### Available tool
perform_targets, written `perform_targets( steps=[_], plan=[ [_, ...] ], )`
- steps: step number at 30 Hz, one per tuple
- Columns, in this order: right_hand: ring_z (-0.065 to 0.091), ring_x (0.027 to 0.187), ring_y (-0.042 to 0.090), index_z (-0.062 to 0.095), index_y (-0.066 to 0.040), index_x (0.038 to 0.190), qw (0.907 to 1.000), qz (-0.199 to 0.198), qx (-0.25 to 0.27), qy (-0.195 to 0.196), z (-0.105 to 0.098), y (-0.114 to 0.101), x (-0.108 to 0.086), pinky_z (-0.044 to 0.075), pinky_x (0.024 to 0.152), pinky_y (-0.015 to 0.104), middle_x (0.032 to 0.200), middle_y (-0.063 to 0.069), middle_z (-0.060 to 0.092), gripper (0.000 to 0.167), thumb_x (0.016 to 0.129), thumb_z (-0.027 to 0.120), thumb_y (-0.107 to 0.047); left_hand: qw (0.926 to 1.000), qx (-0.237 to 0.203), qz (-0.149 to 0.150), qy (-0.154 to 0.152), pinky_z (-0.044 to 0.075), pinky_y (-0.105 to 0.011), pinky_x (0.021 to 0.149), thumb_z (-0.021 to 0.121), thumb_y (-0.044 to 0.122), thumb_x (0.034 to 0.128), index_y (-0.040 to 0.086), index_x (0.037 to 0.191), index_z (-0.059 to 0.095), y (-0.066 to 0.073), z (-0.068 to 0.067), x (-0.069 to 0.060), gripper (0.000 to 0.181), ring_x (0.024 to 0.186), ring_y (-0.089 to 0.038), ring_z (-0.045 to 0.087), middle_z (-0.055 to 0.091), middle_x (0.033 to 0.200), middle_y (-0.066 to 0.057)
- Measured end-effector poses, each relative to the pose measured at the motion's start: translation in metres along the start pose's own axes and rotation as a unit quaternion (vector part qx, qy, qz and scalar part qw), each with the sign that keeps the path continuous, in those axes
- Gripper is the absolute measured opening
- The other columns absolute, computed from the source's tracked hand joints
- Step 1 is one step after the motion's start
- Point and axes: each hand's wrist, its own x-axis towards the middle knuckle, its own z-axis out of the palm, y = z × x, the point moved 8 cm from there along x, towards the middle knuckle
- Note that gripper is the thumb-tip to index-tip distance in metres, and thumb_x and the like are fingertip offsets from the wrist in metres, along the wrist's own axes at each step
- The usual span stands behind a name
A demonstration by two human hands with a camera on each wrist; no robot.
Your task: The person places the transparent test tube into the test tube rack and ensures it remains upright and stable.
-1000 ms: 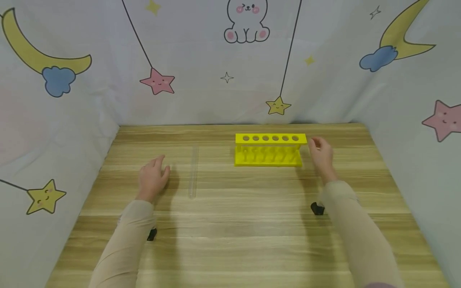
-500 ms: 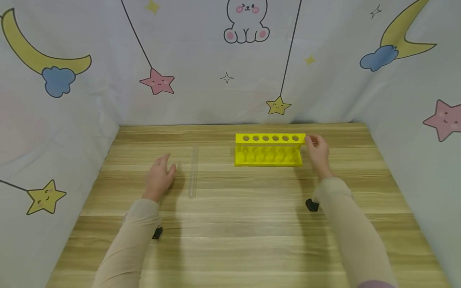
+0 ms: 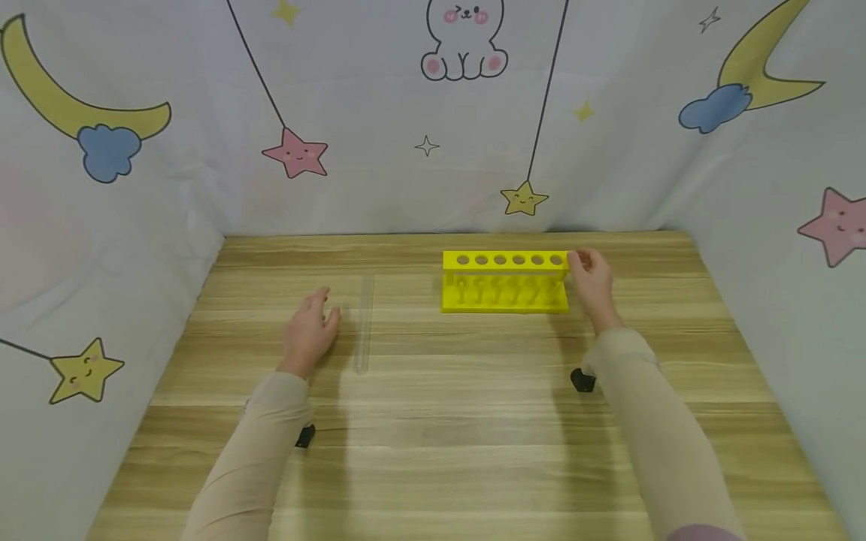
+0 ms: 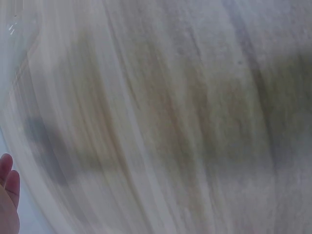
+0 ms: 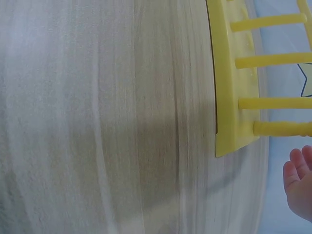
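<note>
The yellow rack [image 3: 504, 308], with a row of round holes in its top bar, stands upright near the back of the table. At its right end is my right hand [image 3: 594, 285], fingertips overlapping the top bar; firm contact cannot be made out. In the right wrist view, loosely bent fingers of that hand [image 5: 301, 183] show beside the rack's posts [image 5: 275, 102]. A clear tube [image 3: 364, 327] lies lengthwise on the table left of the rack. My left hand [image 3: 310, 330] hovers left of the tube, fingers spread and holding nothing; its fingertips [image 4: 10, 180] show in the left wrist view.
The wooden table [image 3: 446, 428] meets a patterned white cloth [image 3: 379, 165] behind and at both sides. A small black piece [image 3: 306, 436] is by the left sleeve, and another [image 3: 583, 379] by the right sleeve.
My left hand has moved right, closer to the tube. My right hand has moved left, from beside the rack onto the end of its top bar. Rack and tube have not moved.
</note>
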Motion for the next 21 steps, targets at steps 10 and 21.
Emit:
perform_targets(
  steps=[10, 21],
  plan=[
    [0.043, 0.112, 0.028, 0.043, 0.001, 0.125, 0.9995, 0.023, 0.001, -0.019, 0.0043, 0.0002, 0.0014, 0.037, 0.097, 0.039, 0.122, 0.019, 0.048, 0.050, 0.092, 0.040, -0.037, 1.0000, -0.005, 0.004, -0.001, 0.048, -0.042, 0.062, 0.041, 0.030, 0.0911, 0.008, 0.130, 0.039, -0.0019, 0.0058, 0.0002, 0.045, 0.081, -0.030, 0.059, 0.053, 0.120, -0.016],
    [0.037, 0.122, 0.031, 0.038, 0.000, 0.128, 0.9963, 0.066, 0.030, -0.046, 0.0098, 0.0015, 0.0045, 0.032, 0.102, 0.043, 0.132, 0.020, 0.040, 0.049, 0.093, 0.038, -0.034, 0.9998, -0.017, -0.004, -0.004, 0.047, -0.042, 0.062, 0.041, 0.030, 0.0906, 0.009, 0.130, 0.039, 0.0023, 0.0083, 0.0005, 0.044, 0.082, -0.031, 0.059, 0.053, 0.121, -0.015]
  ],
)
